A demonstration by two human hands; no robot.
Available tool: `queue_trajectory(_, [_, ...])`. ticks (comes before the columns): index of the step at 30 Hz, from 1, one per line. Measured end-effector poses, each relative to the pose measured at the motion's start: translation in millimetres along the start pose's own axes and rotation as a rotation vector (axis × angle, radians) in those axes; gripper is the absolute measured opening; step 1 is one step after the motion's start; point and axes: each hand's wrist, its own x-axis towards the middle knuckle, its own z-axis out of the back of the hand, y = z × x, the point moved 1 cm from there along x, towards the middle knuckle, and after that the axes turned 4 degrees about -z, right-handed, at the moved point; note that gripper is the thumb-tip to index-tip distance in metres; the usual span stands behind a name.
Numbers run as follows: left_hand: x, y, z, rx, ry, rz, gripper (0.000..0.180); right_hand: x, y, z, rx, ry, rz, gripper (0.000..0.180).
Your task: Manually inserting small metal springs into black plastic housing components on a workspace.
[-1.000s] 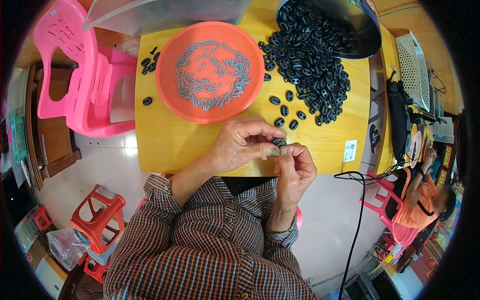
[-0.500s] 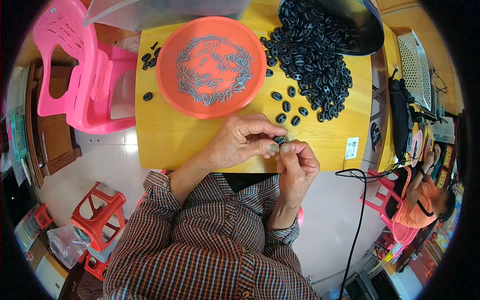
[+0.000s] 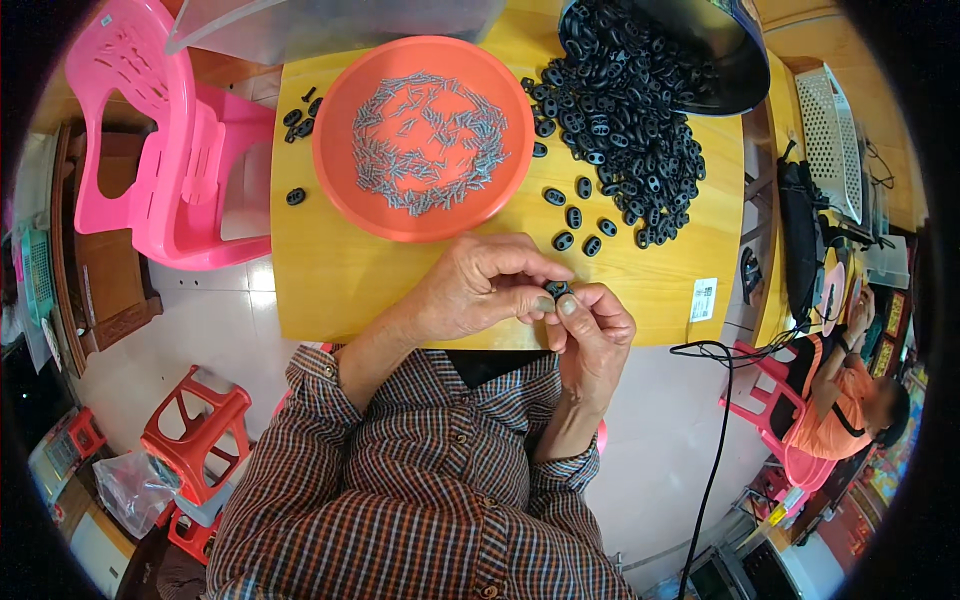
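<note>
Just over the table's near edge, both hands meet on one small black oval plastic piece with two holes (image 3: 557, 289). My left hand (image 3: 465, 287) pinches it between thumb and forefinger from the left. From the right, my right hand (image 3: 595, 325) closes thumb and fingers on the same piece; its far side is hidden by the fingertips. Beyond them a round orange-red basin (image 3: 340, 185) holds many small silver screws (image 3: 430, 185). A large heap of similar black pieces (image 3: 640, 150) spreads at the far right, with several loose ones (image 3: 573, 217) nearer my hands.
A dark tub (image 3: 740, 70) lies tipped behind the heap. A few black pieces (image 3: 295, 196) lie left of the basin on the yellow table (image 3: 400, 262). A clear plastic bin (image 3: 330, 25) stands at the back. A pink chair (image 3: 190, 170) is left; another person (image 3: 840, 400) sits right.
The black piece has turned slightly between my fingertips. My right hand has shifted a little to the left; the left hand has stayed almost in place.
</note>
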Motion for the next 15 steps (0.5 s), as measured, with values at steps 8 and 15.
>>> queue_trajectory(8, [-0.6,-1.4,-0.1,0.088,-0.007,0.001,0.025,-1.2,0.1,-2.5,-0.034,-0.058,-0.024,0.005])
queue_trajectory(15, [0.2,-0.9,-0.2,0.193,-0.019,-0.026,0.027,-1.7,-0.3,-9.4,-0.050,-0.090,-0.011,0.006])
